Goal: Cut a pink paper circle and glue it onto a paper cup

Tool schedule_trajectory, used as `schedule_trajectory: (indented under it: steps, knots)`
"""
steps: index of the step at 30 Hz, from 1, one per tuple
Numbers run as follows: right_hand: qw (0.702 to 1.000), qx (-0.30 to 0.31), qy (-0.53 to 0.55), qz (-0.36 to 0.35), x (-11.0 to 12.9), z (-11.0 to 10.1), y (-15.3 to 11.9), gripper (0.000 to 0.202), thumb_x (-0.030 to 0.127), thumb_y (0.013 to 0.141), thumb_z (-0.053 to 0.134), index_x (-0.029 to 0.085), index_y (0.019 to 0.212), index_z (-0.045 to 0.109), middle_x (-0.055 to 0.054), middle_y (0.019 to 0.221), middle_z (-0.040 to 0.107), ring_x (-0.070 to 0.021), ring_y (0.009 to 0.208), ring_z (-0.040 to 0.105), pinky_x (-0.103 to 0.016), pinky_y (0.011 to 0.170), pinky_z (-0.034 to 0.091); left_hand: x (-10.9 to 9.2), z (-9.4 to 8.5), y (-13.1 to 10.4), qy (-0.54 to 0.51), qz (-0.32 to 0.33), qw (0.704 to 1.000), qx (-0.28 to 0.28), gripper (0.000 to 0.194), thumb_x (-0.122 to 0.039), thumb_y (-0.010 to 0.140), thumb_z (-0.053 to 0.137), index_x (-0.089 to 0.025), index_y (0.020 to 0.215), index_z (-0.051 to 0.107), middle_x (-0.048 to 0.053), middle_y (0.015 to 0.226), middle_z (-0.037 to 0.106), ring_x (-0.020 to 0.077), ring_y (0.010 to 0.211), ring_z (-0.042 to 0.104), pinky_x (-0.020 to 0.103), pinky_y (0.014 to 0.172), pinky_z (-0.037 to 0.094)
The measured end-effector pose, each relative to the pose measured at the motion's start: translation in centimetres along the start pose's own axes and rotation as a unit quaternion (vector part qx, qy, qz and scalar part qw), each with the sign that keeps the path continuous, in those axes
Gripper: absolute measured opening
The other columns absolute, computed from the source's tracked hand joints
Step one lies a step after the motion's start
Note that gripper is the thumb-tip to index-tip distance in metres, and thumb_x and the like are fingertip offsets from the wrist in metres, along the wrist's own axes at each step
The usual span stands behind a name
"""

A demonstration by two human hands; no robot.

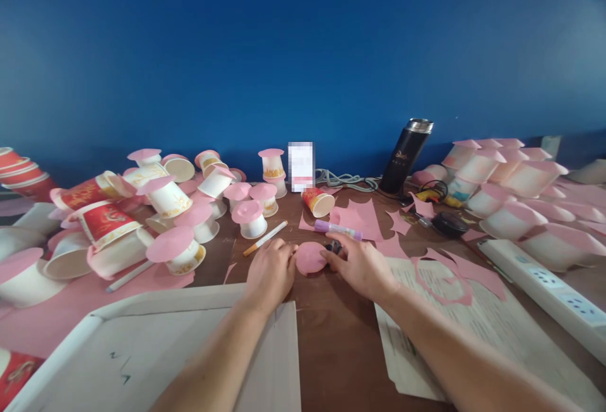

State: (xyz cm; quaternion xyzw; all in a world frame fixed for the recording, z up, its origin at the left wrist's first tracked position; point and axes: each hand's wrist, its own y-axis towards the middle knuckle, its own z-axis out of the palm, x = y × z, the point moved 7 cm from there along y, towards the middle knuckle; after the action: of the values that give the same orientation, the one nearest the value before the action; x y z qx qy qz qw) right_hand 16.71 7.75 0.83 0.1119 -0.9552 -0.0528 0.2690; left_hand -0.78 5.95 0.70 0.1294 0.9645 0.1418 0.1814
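Note:
A round pink paper disc is between my two hands, above the brown table. My left hand is closed, with its fingertips at the disc's left edge. The thumb and fingers of my right hand pinch the right edge. A small dark object shows by the right fingers; its kind is unclear. Just beyond lie a purple glue stick and a red and gold paper cup on its side. To the left rests a white marker with an orange end.
Paper cups with pink discs crowd the left side, more the right. A black flask stands near the blue wall. A power strip, printed sheets, pink scraps and a white box lid lie around.

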Motion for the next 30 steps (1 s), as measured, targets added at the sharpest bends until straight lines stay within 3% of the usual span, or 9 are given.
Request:
schedule_trajectory:
  steps: [7, 14, 20, 23, 26, 30]
  knots:
    - [0.996, 0.015, 0.072, 0.046, -0.5, 1.1, 0.3, 0.053, 0.041, 0.076, 0.067, 0.025, 0.126, 0.056, -0.002, 0.08, 0.07, -0.0213, 0.07, 0.064, -0.03, 0.061, 0.042, -0.1, 0.5, 0.0, 0.008, -0.004, 1.0, 0.01, 0.029, -0.026, 0.093, 0.041, -0.018, 0.094, 0.069, 0.008, 0.087, 0.063, 0.0222, 0.088, 0.06, 0.033, 0.078, 0.045]
    - [0.984, 0.005, 0.172, 0.038, -0.8, 2.0, 0.4, 0.051, 0.034, 0.075, 0.068, 0.024, 0.123, 0.055, 0.003, 0.069, 0.065, -0.0175, 0.065, 0.06, -0.029, 0.062, 0.044, -0.2, 0.4, -0.1, 0.003, -0.006, 1.0, 0.005, 0.027, -0.026, 0.093, 0.043, -0.018, 0.094, 0.069, 0.008, 0.086, 0.064, 0.0225, 0.088, 0.061, 0.034, 0.078, 0.046]
    - [0.946, -0.037, 0.321, -0.019, 0.4, 0.4, 0.3, 0.04, 0.034, 0.083, 0.061, 0.022, 0.121, 0.054, 0.003, 0.07, 0.063, -0.0133, 0.059, 0.056, -0.026, 0.058, 0.045, 0.9, -1.1, 0.0, -0.096, -0.033, 0.989, -0.105, 0.031, -0.025, 0.092, 0.043, -0.017, 0.116, 0.061, 0.01, 0.102, 0.066, 0.0223, 0.097, 0.061, 0.035, 0.087, 0.047]
    - [0.929, -0.063, 0.362, -0.039, 1.0, -0.5, -0.1, 0.041, 0.033, 0.083, 0.063, 0.023, 0.122, 0.054, 0.002, 0.073, 0.062, -0.0114, 0.057, 0.053, -0.025, 0.054, 0.044, 1.9, -1.6, 0.1, -0.184, -0.084, 0.972, -0.118, 0.035, -0.034, 0.093, 0.044, -0.018, 0.12, 0.06, 0.01, 0.104, 0.066, 0.0199, 0.088, 0.063, 0.034, 0.083, 0.049]
    - [0.907, -0.059, 0.414, -0.049, 1.4, -0.6, -0.5, 0.043, 0.034, 0.083, 0.064, 0.024, 0.124, 0.053, 0.003, 0.072, 0.059, -0.0103, 0.055, 0.052, -0.024, 0.051, 0.045, 2.4, -1.5, 0.2, -0.29, -0.136, 0.943, -0.092, 0.044, -0.047, 0.09, 0.045, -0.018, 0.12, 0.061, 0.009, 0.104, 0.068, 0.0193, 0.08, 0.064, 0.034, 0.078, 0.05]
    - [0.893, -0.045, 0.445, -0.048, 1.7, -0.4, -0.6, 0.044, 0.034, 0.083, 0.065, 0.024, 0.124, 0.053, 0.003, 0.072, 0.059, -0.01, 0.056, 0.053, -0.023, 0.051, 0.045, 2.0, -0.9, 0.2, -0.464, -0.165, 0.87, -0.028, 0.056, -0.058, 0.091, 0.034, -0.018, 0.113, 0.066, 0.009, 0.09, 0.071, 0.0216, 0.078, 0.064, 0.034, 0.071, 0.051]
